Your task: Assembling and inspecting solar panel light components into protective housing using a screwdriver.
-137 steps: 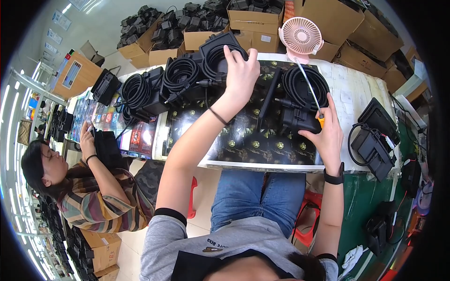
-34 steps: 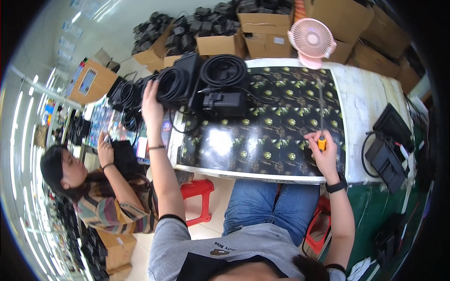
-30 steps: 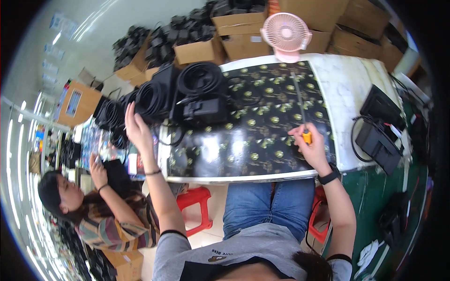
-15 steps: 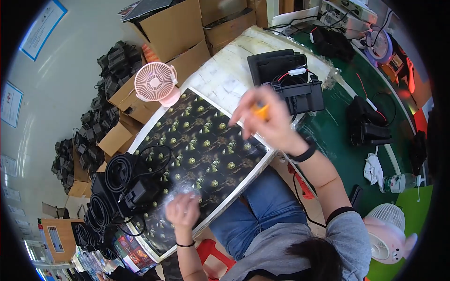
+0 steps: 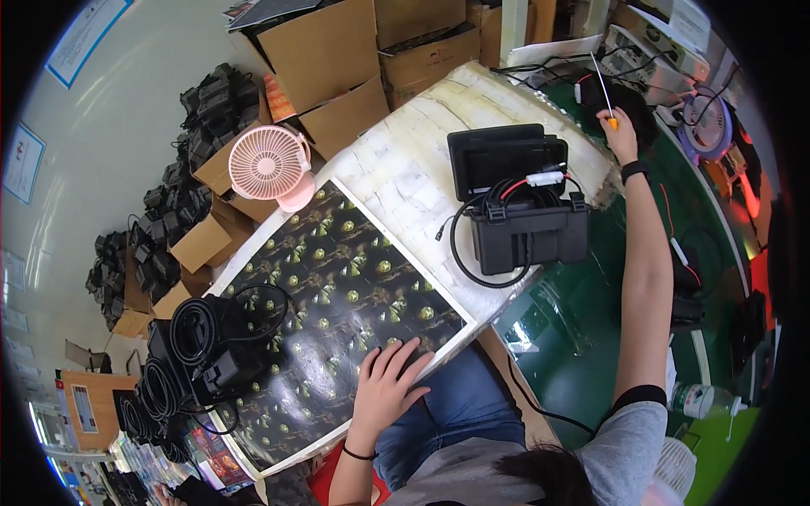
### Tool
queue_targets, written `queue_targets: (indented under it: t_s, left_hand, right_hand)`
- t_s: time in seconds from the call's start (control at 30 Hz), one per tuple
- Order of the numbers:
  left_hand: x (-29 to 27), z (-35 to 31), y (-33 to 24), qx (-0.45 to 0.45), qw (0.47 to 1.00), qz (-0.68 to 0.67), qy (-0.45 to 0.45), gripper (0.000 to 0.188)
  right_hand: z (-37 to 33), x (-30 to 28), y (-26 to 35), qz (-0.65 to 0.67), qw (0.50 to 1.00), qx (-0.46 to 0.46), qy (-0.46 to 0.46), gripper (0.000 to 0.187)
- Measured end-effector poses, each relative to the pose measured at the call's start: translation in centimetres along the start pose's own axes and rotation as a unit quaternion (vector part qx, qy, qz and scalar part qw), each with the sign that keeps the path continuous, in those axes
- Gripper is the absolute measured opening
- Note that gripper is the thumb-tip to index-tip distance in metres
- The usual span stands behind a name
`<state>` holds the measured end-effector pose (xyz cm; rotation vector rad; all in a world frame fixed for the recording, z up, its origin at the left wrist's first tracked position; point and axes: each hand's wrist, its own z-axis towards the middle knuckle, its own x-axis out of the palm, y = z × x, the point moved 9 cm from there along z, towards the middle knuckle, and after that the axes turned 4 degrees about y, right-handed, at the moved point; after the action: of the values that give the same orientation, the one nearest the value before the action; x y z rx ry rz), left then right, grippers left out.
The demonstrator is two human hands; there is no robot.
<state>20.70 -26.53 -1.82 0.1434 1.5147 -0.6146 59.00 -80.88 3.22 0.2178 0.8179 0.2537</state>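
Observation:
My right hand (image 5: 623, 137) is stretched far out to the back right. It is closed around a screwdriver (image 5: 612, 123) with an orange handle, whose thin shaft points up and away. Beside it lies a dark bundle (image 5: 629, 110) at the far edge of the green surface. My left hand (image 5: 391, 381) rests with fingers spread on the near edge of the dark patterned table mat (image 5: 337, 278), holding nothing. Between the two hands stands an open black plastic case (image 5: 540, 240), with black and red cables and a white connector (image 5: 545, 179) on top.
A pink fan (image 5: 268, 164) stands at the mat's far left corner. Black boxes with coiled cables (image 5: 196, 333) sit on the left. Cardboard boxes (image 5: 325, 51) line the back. To the right are a green work surface (image 5: 565, 312), a bottle (image 5: 700, 401) and another fan (image 5: 707, 122).
My right hand has gone from above the mat to the far right, carrying the screwdriver. My left hand has shifted right to the near edge and its fingers have spread. The view has shifted slightly.

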Motion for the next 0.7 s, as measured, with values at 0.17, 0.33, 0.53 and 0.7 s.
queue_targets:
  t_s: [0.17, 0.33, 0.53, 0.7]
  left_hand:
    - [0.1, 0.0, 0.3, -0.037, 0.999, -0.008, 0.015, 0.055]
    - [0.2, 0.3, 0.3, -0.04, 0.999, -0.001, 0.028, 0.057]
    - [0.3, 0.3, 0.5, -0.031, 0.999, 0.003, 0.019, 0.058]
    - [0.2, 0.2, 0.4, -0.024, 1.0, 0.005, 0.006, 0.059]
  right_hand:
    - [-0.4, 5.6, -1.2, 0.041, 0.983, 0.044, 0.173, 0.015]
    - [0.7, 4.1, -0.1, -0.127, 0.97, 0.006, 0.207, 0.012]
    - [1.6, -0.3, 6.3, -0.182, 0.96, -0.026, 0.213, 0.012]
    - [1.9, -4.7, 11.0, -0.129, 0.958, -0.041, 0.254, 0.017]
